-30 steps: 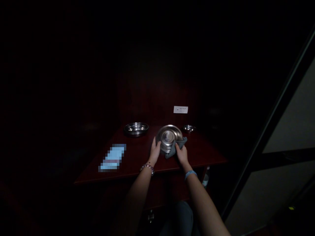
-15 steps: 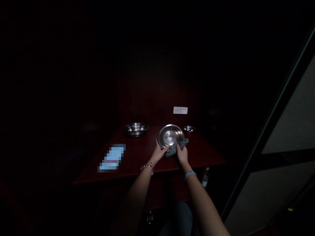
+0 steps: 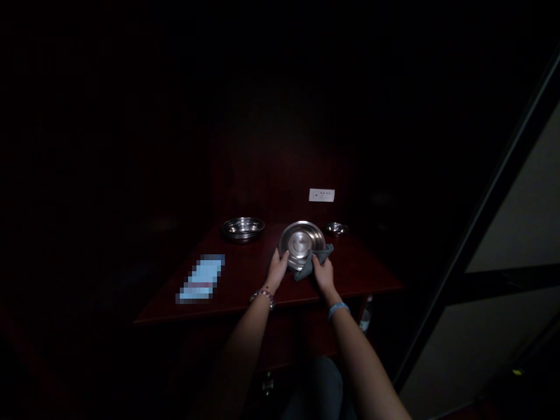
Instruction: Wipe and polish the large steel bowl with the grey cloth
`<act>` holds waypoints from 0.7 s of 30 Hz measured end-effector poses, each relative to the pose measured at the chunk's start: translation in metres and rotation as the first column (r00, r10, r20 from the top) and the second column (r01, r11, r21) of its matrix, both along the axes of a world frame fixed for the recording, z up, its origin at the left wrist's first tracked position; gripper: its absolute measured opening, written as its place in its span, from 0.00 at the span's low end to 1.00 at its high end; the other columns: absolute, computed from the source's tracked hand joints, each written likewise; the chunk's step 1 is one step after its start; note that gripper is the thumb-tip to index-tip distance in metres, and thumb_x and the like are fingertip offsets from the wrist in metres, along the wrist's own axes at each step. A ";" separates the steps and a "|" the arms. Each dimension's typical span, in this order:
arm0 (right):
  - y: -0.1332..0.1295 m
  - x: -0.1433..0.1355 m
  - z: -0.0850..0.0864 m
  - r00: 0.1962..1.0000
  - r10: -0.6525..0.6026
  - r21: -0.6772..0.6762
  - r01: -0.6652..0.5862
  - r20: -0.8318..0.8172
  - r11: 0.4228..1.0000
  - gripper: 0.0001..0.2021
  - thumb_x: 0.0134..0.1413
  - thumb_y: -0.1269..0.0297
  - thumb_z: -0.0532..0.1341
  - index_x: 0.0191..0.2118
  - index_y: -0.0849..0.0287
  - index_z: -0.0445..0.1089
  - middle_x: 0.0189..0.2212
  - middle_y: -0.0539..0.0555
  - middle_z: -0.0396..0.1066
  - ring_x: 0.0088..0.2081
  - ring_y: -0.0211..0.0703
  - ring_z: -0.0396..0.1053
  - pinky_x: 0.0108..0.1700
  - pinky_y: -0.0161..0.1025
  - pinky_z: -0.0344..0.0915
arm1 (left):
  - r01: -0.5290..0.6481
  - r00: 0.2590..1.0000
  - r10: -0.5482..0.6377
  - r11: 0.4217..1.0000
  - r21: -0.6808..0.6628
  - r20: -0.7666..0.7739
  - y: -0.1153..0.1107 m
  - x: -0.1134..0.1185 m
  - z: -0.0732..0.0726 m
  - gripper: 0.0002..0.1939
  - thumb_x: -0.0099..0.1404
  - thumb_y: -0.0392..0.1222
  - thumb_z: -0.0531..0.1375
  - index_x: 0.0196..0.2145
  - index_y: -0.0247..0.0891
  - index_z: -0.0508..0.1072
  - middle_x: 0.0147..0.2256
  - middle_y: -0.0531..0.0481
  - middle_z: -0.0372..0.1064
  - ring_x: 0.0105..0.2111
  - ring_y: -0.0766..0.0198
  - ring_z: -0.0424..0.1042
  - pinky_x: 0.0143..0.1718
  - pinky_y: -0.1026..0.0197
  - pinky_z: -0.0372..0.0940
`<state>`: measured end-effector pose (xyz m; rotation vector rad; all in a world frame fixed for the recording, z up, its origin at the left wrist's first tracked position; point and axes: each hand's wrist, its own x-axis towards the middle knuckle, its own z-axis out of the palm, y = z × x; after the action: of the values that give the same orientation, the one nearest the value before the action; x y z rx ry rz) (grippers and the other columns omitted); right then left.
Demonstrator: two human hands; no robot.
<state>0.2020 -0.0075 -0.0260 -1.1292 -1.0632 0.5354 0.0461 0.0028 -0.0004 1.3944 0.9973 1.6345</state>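
Note:
A shiny metal bowl (image 3: 301,242) is held tilted toward me above the dark red table (image 3: 245,274). My left hand (image 3: 277,270) grips its lower left rim, thumb on the inside and fingers behind. A grey cloth (image 3: 305,269) is pinched in my right hand (image 3: 322,274) and lies over the bowl's lower right rim. The fingers behind the bowl and cloth are hidden. To the left at the back sits a stack of metal bowls (image 3: 243,228). A smaller metal bowl (image 3: 336,228) stands at the back right.
A blurred-out light blue flat thing (image 3: 201,280) lies on the table's left side. On the back wall is a white socket panel (image 3: 321,195). Below the table's right edge stands a plastic bottle (image 3: 366,318). The surroundings are very dark.
My left hand has shifted slightly left along the bowl's rim, its thumb now nearer the left side. The bowl has moved slightly left. My right hand still holds the cloth against it.

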 end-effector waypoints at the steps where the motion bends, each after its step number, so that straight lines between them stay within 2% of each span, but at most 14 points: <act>1: 0.000 0.000 0.000 1.000 -0.014 -0.003 0.014 -0.004 1.000 0.18 0.54 0.53 0.62 0.42 0.62 0.76 0.43 0.63 0.80 0.45 0.53 0.78 0.49 0.42 0.70 | 0.012 1.000 -0.012 1.000 0.007 -0.009 0.000 0.000 -0.001 0.23 0.67 0.46 0.57 0.58 0.38 0.66 0.59 0.42 0.69 0.61 0.57 0.66 0.65 0.54 0.56; 4: 0.001 0.001 0.000 0.999 -0.049 -0.018 0.049 -0.024 0.999 0.17 0.54 0.54 0.62 0.41 0.62 0.77 0.42 0.63 0.80 0.45 0.53 0.78 0.49 0.42 0.70 | 0.064 0.996 -0.061 0.997 0.037 -0.062 0.001 0.001 -0.004 0.29 0.64 0.50 0.61 0.60 0.37 0.62 0.59 0.38 0.67 0.60 0.55 0.67 0.66 0.53 0.55; 9: 0.000 0.001 0.002 0.998 -0.054 -0.005 0.053 -0.040 0.999 0.15 0.54 0.55 0.62 0.40 0.62 0.77 0.42 0.63 0.81 0.44 0.53 0.78 0.49 0.42 0.71 | 0.142 0.982 -0.135 0.989 0.043 -0.134 0.002 0.001 -0.009 0.42 0.55 0.47 0.69 0.60 0.34 0.53 0.59 0.32 0.66 0.60 0.53 0.67 0.65 0.50 0.54; 13: -0.003 0.000 0.003 0.998 -0.046 -0.002 0.046 -0.034 0.999 0.16 0.54 0.54 0.62 0.40 0.61 0.77 0.42 0.63 0.81 0.44 0.53 0.78 0.49 0.42 0.71 | 0.163 0.981 -0.159 0.986 0.034 -0.107 0.003 0.001 -0.009 0.42 0.55 0.44 0.67 0.61 0.36 0.49 0.60 0.30 0.64 0.59 0.55 0.67 0.65 0.51 0.54; 17: -0.002 -0.001 0.003 0.999 -0.032 -0.005 0.032 -0.024 0.999 0.16 0.54 0.54 0.62 0.40 0.62 0.77 0.41 0.63 0.81 0.44 0.53 0.78 0.48 0.42 0.71 | 0.136 0.990 -0.134 0.990 0.023 -0.046 0.005 0.001 -0.008 0.42 0.55 0.38 0.65 0.61 0.37 0.47 0.61 0.32 0.63 0.60 0.56 0.66 0.66 0.51 0.52; 21: -0.002 -0.001 0.003 0.999 -0.038 -0.006 0.038 -0.017 0.999 0.15 0.53 0.55 0.62 0.39 0.62 0.77 0.39 0.62 0.81 0.43 0.53 0.79 0.47 0.41 0.71 | 0.103 0.995 -0.104 0.994 0.047 0.012 0.007 0.000 -0.007 0.37 0.55 0.35 0.62 0.61 0.38 0.53 0.57 0.38 0.68 0.59 0.56 0.67 0.66 0.51 0.53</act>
<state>0.2008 -0.0095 -0.0229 -1.1462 -1.0242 0.5174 0.0460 0.0097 -0.0074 1.4384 0.8697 1.5980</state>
